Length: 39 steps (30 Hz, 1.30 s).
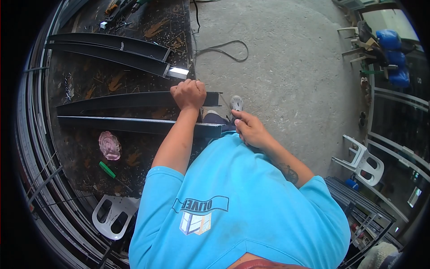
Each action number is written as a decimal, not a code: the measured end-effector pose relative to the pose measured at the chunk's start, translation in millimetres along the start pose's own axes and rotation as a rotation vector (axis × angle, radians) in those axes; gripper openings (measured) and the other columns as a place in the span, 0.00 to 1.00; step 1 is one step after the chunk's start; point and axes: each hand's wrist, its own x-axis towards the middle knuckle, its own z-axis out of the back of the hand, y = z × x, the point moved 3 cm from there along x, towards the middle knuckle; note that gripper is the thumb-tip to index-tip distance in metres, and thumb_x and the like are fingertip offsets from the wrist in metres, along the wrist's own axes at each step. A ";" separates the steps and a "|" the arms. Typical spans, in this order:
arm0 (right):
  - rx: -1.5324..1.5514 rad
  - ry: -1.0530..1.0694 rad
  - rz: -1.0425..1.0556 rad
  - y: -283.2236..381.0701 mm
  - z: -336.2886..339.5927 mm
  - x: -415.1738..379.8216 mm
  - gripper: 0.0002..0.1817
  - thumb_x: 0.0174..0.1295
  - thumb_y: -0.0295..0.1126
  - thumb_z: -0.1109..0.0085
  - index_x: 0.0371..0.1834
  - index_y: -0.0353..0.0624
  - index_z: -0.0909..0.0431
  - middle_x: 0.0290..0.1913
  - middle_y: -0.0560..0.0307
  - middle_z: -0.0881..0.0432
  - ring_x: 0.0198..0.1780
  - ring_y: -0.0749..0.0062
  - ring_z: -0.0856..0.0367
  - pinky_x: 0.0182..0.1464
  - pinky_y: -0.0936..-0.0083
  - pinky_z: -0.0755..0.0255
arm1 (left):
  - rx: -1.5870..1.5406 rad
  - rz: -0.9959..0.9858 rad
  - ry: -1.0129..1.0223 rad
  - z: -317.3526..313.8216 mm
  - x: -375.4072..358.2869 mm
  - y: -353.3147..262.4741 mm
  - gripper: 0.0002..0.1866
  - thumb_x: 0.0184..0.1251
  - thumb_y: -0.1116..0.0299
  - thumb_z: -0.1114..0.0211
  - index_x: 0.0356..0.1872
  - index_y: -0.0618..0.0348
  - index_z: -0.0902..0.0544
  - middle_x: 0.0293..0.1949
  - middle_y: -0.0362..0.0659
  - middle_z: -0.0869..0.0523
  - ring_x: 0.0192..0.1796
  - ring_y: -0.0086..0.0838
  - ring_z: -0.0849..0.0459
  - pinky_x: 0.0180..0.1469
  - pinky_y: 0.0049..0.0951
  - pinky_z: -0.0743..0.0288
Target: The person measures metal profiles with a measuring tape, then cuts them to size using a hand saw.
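Observation:
My left hand [188,94] is closed over a long dark metal profile [134,100] near its right end, at the table's edge. A second dark profile [148,125], with a bright upper edge, lies nearer to me under my left forearm. My right hand [251,129] is just past that profile's end, in front of my shirt. Its fingers are curled with the index finger forward, and whatever they hold, if anything, is hidden. Farther along the table lie two more dark profiles [107,53], with a shiny metal piece [178,72] at one end.
The dark worktable [80,166] carries a crumpled pink cloth [109,145], a green-handled screwdriver [107,170], shavings and tools at the far end. A cable [244,49] loops on the concrete floor. White plastic chairs [369,163] stand around; long metal bars [31,148] line the left.

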 end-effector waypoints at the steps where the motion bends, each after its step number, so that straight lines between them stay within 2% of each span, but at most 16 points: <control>1: -0.003 -0.002 0.016 -1.4 0.0 -0.2 0.23 0.75 0.31 0.54 0.72 0.42 0.34 0.30 0.65 0.27 0.24 0.85 0.30 0.23 0.83 0.32 | 0.007 -0.005 -0.002 -0.2 -0.9 -0.5 0.17 0.60 0.61 0.47 0.14 0.52 0.19 0.21 0.38 0.17 0.28 0.35 0.19 0.42 0.40 0.34; 8: -0.001 0.030 -0.046 6.3 6.1 -4.0 0.24 0.75 0.31 0.54 0.72 0.41 0.35 0.29 0.66 0.28 0.24 0.84 0.30 0.23 0.83 0.32 | -0.022 -0.002 0.017 1.4 0.3 -1.8 0.18 0.60 0.61 0.47 0.14 0.53 0.18 0.21 0.39 0.17 0.28 0.35 0.18 0.42 0.41 0.34; 10: -0.032 0.069 -0.066 6.3 7.1 -7.9 0.23 0.75 0.31 0.55 0.71 0.37 0.34 0.28 0.66 0.29 0.25 0.84 0.31 0.25 0.82 0.32 | -0.002 0.003 0.000 1.0 0.2 -1.9 0.18 0.60 0.61 0.47 0.14 0.53 0.18 0.21 0.39 0.16 0.28 0.35 0.18 0.42 0.41 0.34; 17: -0.052 0.094 -0.018 -2.9 11.1 -10.9 0.23 0.75 0.30 0.54 0.71 0.36 0.34 0.29 0.66 0.29 0.24 0.84 0.32 0.27 0.81 0.32 | 0.011 0.005 0.000 -0.7 -0.4 -2.1 0.18 0.60 0.60 0.47 0.14 0.53 0.18 0.22 0.39 0.16 0.28 0.36 0.18 0.42 0.41 0.34; 20: -0.038 0.170 -0.015 -8.6 13.9 -13.1 0.25 0.74 0.29 0.54 0.73 0.36 0.36 0.27 0.66 0.29 0.24 0.84 0.31 0.27 0.82 0.32 | 0.014 0.008 0.009 0.3 -0.1 -2.6 0.18 0.60 0.60 0.47 0.14 0.53 0.18 0.22 0.39 0.16 0.28 0.36 0.18 0.42 0.42 0.34; 23: -0.050 0.182 -0.010 -9.4 17.6 -16.3 0.25 0.74 0.28 0.54 0.73 0.37 0.36 0.26 0.67 0.29 0.24 0.84 0.32 0.27 0.83 0.33 | 0.025 0.023 0.060 3.4 -0.5 -4.4 0.19 0.63 0.61 0.50 0.15 0.52 0.20 0.23 0.39 0.16 0.31 0.36 0.17 0.43 0.43 0.34; 25: 0.122 0.103 -0.006 -14.7 21.6 -14.2 0.24 0.73 0.28 0.53 0.71 0.36 0.34 0.25 0.67 0.29 0.23 0.84 0.32 0.27 0.82 0.33 | 0.037 0.010 0.036 2.1 -0.6 -3.5 0.18 0.64 0.61 0.49 0.16 0.53 0.19 0.24 0.40 0.16 0.32 0.37 0.17 0.43 0.44 0.34; 26: 0.118 0.112 0.022 -18.1 23.9 -15.0 0.24 0.73 0.28 0.53 0.71 0.36 0.34 0.25 0.67 0.29 0.23 0.84 0.32 0.27 0.82 0.33 | 0.043 -0.001 0.026 0.3 -2.3 -2.4 0.19 0.64 0.60 0.49 0.17 0.53 0.19 0.25 0.41 0.15 0.32 0.38 0.17 0.43 0.44 0.34; 30: 0.137 -0.170 0.277 -14.7 53.0 -11.8 0.24 0.67 0.30 0.46 0.67 0.37 0.29 0.23 0.65 0.28 0.23 0.83 0.29 0.25 0.81 0.32 | 0.039 0.003 -0.017 3.0 -1.0 -4.3 0.19 0.63 0.59 0.48 0.16 0.54 0.18 0.23 0.46 0.15 0.31 0.42 0.17 0.44 0.46 0.33; 31: 0.046 -0.252 0.330 -21.9 61.0 -5.9 0.25 0.66 0.31 0.44 0.66 0.36 0.29 0.23 0.65 0.28 0.23 0.83 0.29 0.25 0.80 0.33 | 0.011 0.012 0.012 0.8 -2.4 -1.0 0.20 0.64 0.58 0.48 0.17 0.54 0.17 0.25 0.47 0.15 0.32 0.42 0.17 0.45 0.46 0.33; 34: -0.094 -0.401 0.433 -23.2 79.9 -1.8 0.28 0.65 0.30 0.41 0.68 0.36 0.31 0.23 0.66 0.27 0.19 0.82 0.29 0.20 0.80 0.34 | -0.126 0.075 0.187 25.8 4.9 -8.6 0.18 0.66 0.56 0.44 0.25 0.57 0.14 0.31 0.49 0.13 0.37 0.43 0.15 0.47 0.45 0.29; 35: -0.106 -0.400 0.467 -23.2 83.3 -3.0 0.28 0.65 0.30 0.41 0.68 0.36 0.31 0.23 0.66 0.27 0.19 0.82 0.29 0.20 0.80 0.34 | -0.129 0.076 0.152 32.1 8.0 -11.8 0.18 0.66 0.56 0.44 0.25 0.57 0.14 0.31 0.49 0.13 0.37 0.43 0.15 0.47 0.45 0.29; 37: 0.037 -0.448 0.367 -33.2 91.2 -2.9 0.27 0.63 0.31 0.39 0.66 0.35 0.29 0.24 0.66 0.25 0.24 0.84 0.29 0.26 0.79 0.33 | -0.770 0.109 0.081 50.0 14.8 -21.5 0.13 0.66 0.59 0.38 0.35 0.59 0.14 0.37 0.50 0.14 0.42 0.42 0.15 0.49 0.42 0.25; 38: 0.035 -0.443 0.382 -37.6 93.5 -1.1 0.27 0.63 0.31 0.39 0.66 0.35 0.29 0.24 0.66 0.25 0.24 0.84 0.29 0.26 0.79 0.33 | -0.950 0.011 0.158 61.8 18.9 -34.2 0.11 0.64 0.65 0.35 0.41 0.62 0.16 0.40 0.51 0.15 0.46 0.39 0.15 0.51 0.35 0.23; 39: 0.055 -0.466 0.355 -44.7 96.4 0.7 0.27 0.63 0.31 0.39 0.66 0.36 0.28 0.24 0.66 0.25 0.23 0.84 0.29 0.25 0.79 0.33 | -1.077 -0.131 0.187 100.9 26.9 -62.0 0.11 0.63 0.71 0.34 0.45 0.62 0.17 0.45 0.49 0.16 0.48 0.37 0.16 0.52 0.33 0.24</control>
